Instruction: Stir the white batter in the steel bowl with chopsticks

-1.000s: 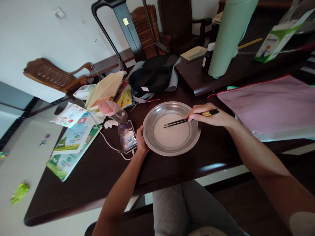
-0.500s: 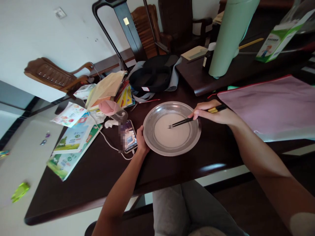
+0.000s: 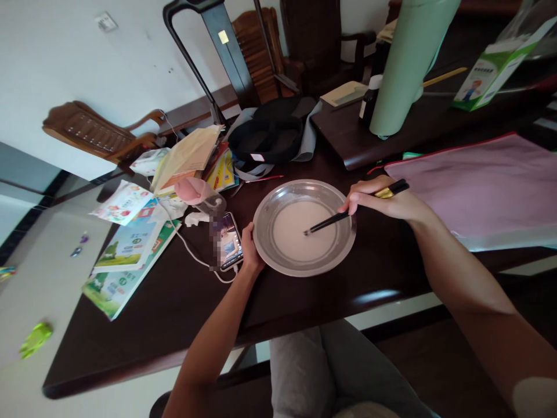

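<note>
A round metal pan (image 3: 265, 247) with a thin pale liquid (image 3: 296, 232) in it sits on the dark wooden table (image 3: 174, 307). My right hand (image 3: 383, 202) is closed on a pair of black chopsticks (image 3: 335, 219). Their tips dip into the liquid near the pan's middle. My left hand (image 3: 249, 251) is curled around the pan's left rim and steadies it. A phone (image 3: 229, 241) with a lit screen lies just left of that hand, with a white cable plugged in.
Books and leaflets (image 3: 130, 244) are piled at the left. A black bag (image 3: 270, 133) lies behind the pan. A pale green flask (image 3: 402, 64) and a green box (image 3: 491, 69) stand at the back right. A pink zip folder (image 3: 478, 186) lies to the right.
My right hand has shifted to the right and slightly up. The chopstick tips have swept from the left part of the liquid toward its middle right. My left hand has not moved.
</note>
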`<state>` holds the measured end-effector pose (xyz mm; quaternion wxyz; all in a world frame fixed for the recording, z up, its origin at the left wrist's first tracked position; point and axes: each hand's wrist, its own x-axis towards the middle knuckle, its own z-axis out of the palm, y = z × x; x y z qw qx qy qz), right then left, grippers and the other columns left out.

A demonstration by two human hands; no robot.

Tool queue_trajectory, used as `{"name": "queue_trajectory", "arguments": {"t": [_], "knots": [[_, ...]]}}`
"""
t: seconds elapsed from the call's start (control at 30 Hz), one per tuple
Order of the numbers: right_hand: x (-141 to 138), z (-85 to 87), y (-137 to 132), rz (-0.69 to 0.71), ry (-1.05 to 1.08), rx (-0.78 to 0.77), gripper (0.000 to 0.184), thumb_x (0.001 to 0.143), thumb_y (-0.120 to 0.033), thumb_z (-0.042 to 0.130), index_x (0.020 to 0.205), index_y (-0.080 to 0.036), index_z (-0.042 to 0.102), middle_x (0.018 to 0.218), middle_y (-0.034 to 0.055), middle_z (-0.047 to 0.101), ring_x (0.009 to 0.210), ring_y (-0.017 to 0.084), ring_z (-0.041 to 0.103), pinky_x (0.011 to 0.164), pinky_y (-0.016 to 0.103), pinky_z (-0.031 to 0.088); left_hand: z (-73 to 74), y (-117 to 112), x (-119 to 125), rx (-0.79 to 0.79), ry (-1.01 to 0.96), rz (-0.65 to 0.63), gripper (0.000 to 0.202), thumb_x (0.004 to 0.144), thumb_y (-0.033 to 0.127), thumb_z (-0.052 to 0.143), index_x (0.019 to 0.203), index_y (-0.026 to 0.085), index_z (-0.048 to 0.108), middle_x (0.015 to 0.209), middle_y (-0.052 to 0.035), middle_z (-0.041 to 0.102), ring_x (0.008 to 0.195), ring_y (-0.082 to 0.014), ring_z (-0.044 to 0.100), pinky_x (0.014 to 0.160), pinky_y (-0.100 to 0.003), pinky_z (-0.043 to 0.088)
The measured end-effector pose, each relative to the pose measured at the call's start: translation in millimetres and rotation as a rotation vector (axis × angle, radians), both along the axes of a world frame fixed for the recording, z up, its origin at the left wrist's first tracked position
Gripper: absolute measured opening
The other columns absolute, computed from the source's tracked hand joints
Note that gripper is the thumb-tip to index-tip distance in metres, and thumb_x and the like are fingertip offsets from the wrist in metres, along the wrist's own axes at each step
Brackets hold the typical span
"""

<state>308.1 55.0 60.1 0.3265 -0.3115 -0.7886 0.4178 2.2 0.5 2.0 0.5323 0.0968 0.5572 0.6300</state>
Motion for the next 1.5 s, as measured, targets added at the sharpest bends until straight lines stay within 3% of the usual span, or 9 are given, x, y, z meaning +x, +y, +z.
{"name": "queue_trajectory", "arguments": {"t": [0.17,0.37,0.57,0.8,0.9,1.03,1.23,1.43,1.5], "knots": [[-10.7,-3.9,-0.3,0.151,-0.046,0.025,0.033,0.097,-0.048,0.061,0.086,-0.023,0.081,0.099,0.0046,0.082,0.09,0.018,0.074,0.081,0.03,0.055,-2.8,0.5,-1.8,0.017,-0.014,-0.012,0.023,0.074,0.038,0.067,0.059,0.021,0.063,0.057,0.0008,0.067,0.067,-0.0207,0.07,0.066,-0.029,0.055],[-0.6,-0.6,1.3,-0.043,0.008,0.022,0.038,0.098,-0.049,0.061,0.076,-0.023,0.078,0.089,0.0039,0.081,0.085,0.018,0.075,0.079,0.03,0.054,-4.1,0.6,-3.1,0.023,-0.007,-0.033,0.024,0.071,0.042,0.071,0.06,0.022,0.064,0.056,0.0017,0.067,0.063,-0.0201,0.069,0.065,-0.029,0.055],[-11.2,-4.6,-0.6,0.136,-0.018,0.029,0.035,0.097,-0.049,0.062,0.084,-0.023,0.081,0.096,0.0052,0.082,0.09,0.018,0.074,0.081,0.029,0.054,-4.5,0.6,-2.9,0.027,-0.012,-0.036,0.026,0.07,0.044,0.073,0.06,0.022,0.063,0.057,0.0018,0.068,0.068,-0.0222,0.072,0.067,-0.03,0.057],[-2.1,-2.3,1.3,-0.07,0.016,0.065,0.036,0.098,-0.048,0.061,0.075,-0.026,0.079,0.088,0.0032,0.081,0.085,0.019,0.074,0.08,0.033,0.053,-5.9,1.2,-3.9,0.039,0.006,-0.029,0.025,0.073,0.043,0.072,0.062,0.021,0.065,0.056,0.0032,0.066,0.057,-0.0174,0.066,0.063,-0.028,0.055],[-1.2,-1.4,-0.4,0.016,0.044,0.015,0.04,0.099,-0.05,0.058,0.074,-0.026,0.078,0.085,0.0029,0.08,0.081,0.018,0.074,0.078,0.033,0.053,-3.7,0.7,-3.2,0.025,-0.014,-0.039,0.024,0.072,0.042,0.071,0.063,0.02,0.066,0.057,0.0017,0.067,0.063,-0.0198,0.069,0.068,-0.03,0.057],[-12.1,-5.8,-0.5,0.13,-0.018,0.048,0.032,0.097,-0.048,0.063,0.085,-0.025,0.081,0.098,0.0048,0.082,0.09,0.019,0.074,0.081,0.033,0.054,-1.8,0.2,-2.4,0.005,-0.031,-0.032,0.022,0.071,0.04,0.069,0.06,0.022,0.065,0.058,0.0001,0.069,0.073,-0.0233,0.073,0.07,-0.03,0.058],[-2.7,-2.6,0.8,-0.061,0.046,0.065,0.036,0.098,-0.046,0.062,0.075,-0.025,0.078,0.087,0.0033,0.082,0.084,0.018,0.074,0.078,0.031,0.054,-2.7,0.4,-2.1,0.013,-0.027,-0.045,0.023,0.071,0.041,0.07,0.061,0.02,0.065,0.059,0.0,0.068,0.071,-0.022,0.072,0.07,-0.029,0.056],[-8.4,-4.5,-1.0,0.155,0.016,0.012,0.036,0.098,-0.048,0.061,0.082,-0.022,0.08,0.093,0.0046,0.083,0.085,0.017,0.075,0.078,0.029,0.054,0.7,0.8,-0.9,-0.027,-0.007,-0.008,0.027,0.072,0.041,0.068,0.057,0.02,0.062,0.055,0.0017,0.065,0.061,-0.0179,0.066,0.068,-0.028,0.056],[-11.4,-6.4,0.4,0.141,-0.023,0.049,0.031,0.097,-0.045,0.063,0.087,-0.022,0.081,0.098,0.0049,0.083,0.09,0.017,0.075,0.08,0.029,0.054,0.3,1.1,-1.4,-0.04,-0.016,-0.016,0.028,0.075,0.043,0.067,0.058,0.021,0.062,0.055,0.0014,0.065,0.066,-0.0199,0.069,0.067,-0.029,0.055]]}}
